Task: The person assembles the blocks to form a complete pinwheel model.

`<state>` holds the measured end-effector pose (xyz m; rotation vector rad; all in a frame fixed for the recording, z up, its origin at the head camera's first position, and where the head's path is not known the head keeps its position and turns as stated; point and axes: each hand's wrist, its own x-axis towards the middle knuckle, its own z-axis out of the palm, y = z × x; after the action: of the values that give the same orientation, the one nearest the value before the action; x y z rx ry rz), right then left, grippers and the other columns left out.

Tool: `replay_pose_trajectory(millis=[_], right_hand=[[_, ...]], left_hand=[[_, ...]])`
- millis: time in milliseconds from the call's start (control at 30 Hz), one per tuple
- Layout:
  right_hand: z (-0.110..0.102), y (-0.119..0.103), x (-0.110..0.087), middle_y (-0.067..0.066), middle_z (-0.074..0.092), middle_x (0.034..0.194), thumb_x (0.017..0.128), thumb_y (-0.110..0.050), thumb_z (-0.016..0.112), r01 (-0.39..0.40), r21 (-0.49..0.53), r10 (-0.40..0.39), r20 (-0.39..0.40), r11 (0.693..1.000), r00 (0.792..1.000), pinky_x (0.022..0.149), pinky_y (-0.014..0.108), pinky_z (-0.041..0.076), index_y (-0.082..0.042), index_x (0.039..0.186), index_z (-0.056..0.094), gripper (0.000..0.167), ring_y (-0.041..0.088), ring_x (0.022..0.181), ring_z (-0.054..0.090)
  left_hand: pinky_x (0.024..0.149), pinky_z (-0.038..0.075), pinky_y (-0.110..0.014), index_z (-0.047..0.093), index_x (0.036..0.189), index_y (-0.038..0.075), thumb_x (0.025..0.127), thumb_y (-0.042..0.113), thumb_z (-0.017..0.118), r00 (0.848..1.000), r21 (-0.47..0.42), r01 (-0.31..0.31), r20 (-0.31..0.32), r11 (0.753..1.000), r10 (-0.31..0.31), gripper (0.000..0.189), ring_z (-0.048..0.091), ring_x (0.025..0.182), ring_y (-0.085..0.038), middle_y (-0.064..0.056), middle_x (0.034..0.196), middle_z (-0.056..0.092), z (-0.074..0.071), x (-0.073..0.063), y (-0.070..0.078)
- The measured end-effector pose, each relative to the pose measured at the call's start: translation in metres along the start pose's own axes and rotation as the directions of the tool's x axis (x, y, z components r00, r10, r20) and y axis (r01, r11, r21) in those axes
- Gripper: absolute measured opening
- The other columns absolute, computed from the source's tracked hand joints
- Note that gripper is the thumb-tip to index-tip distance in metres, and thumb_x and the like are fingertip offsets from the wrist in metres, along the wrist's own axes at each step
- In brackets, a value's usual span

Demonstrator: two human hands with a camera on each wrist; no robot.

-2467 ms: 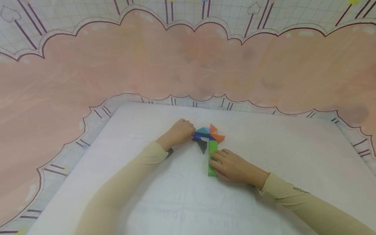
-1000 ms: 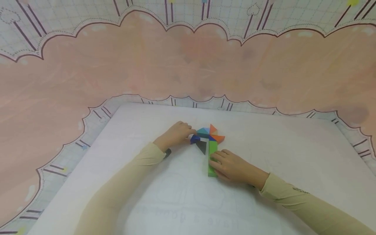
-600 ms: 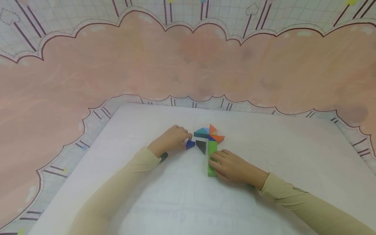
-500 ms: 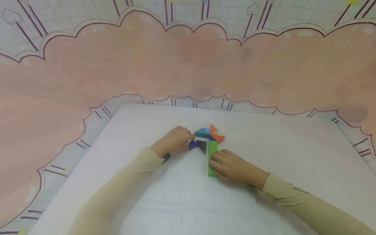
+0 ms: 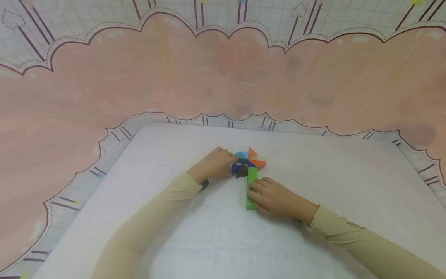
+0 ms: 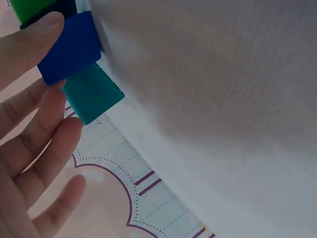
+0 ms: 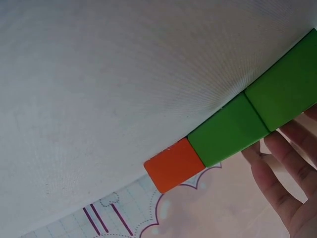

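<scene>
In the head view, my left hand [image 5: 214, 163] is at the left side of a pinwheel of small triangular blocks. It pinches a blue block [image 6: 74, 47] between thumb and index finger, its other fingers loosely bent, as the left wrist view shows. A teal block [image 6: 94, 93] lies behind it. Against the blue one sits a dark triangular block [image 5: 241, 171]. My right hand [image 5: 273, 195] holds the green blocks [image 5: 252, 176] standing in line like a stem, fingers over their top; its thumb is hidden. Orange blocks [image 5: 258, 164] lie at the far end.
Everything lies on a white tabletop [image 5: 331, 174] with faint writing showing through near the front. Behind and left of it is a peach and white patterned cloth [image 5: 223, 77]. A dark wrist device [image 5: 204, 185] shows under the left cuff.
My left hand pulled the blue block away to the left, then brought it back right against the dark triangle, which has shifted and turned toward the green stem. My right hand stayed put.
</scene>
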<state>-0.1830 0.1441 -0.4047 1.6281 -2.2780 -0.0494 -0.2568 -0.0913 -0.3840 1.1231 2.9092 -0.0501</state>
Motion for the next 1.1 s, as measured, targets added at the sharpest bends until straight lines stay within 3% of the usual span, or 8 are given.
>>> replay_pose_trajectory(millis=[433, 800, 1100], right_hand=[[0.001, 0.0, 0.0, 0.005, 0.063, 0.111, 0.084, -0.022, 0.064, 0.008, 0.0, -0.008, -0.007, 1.0, 1.0, 0.088, 0.036, 0.049, -0.01, 0.109, 0.06, 0.028, 0.02, 0.104, 0.058], [0.0, 0.0, 0.0, 0.003, 0.062, 0.112, 0.087, -0.023, 0.061, -0.002, -0.002, 0.002, 0.016, 1.0, 1.0, 0.09, 0.036, 0.049, -0.011, 0.111, 0.06, 0.027, 0.019, 0.106, 0.057], [0.001, 0.001, 0.001, 0.003, 0.062, 0.109, 0.085, -0.021, 0.061, 0.015, -0.017, -0.016, -0.029, 1.0, 0.999, 0.087, 0.036, 0.048, -0.011, 0.109, 0.059, 0.026, 0.02, 0.104, 0.057]], left_hand=[[0.092, 0.043, -0.034, 0.064, 0.108, 0.017, 0.079, 0.034, 0.074, 1.0, 0.019, 0.021, -0.017, 1.0, -0.021, 0.035, 0.061, 0.095, -0.017, 0.002, 0.101, 0.069, 0.002, 0.01, -0.002], [0.085, 0.042, -0.032, 0.063, 0.11, 0.019, 0.07, 0.048, 0.077, 1.0, 0.015, -0.003, -0.009, 1.0, 0.003, 0.051, 0.058, 0.088, -0.013, 0.005, 0.094, 0.068, 0.002, 0.01, -0.002], [0.089, 0.042, -0.033, 0.06, 0.116, 0.019, 0.073, 0.038, 0.078, 1.0, 0.014, -0.016, 0.002, 1.0, 0.016, 0.051, 0.06, 0.095, -0.016, 0.002, 0.101, 0.068, 0.001, 0.01, -0.001]])
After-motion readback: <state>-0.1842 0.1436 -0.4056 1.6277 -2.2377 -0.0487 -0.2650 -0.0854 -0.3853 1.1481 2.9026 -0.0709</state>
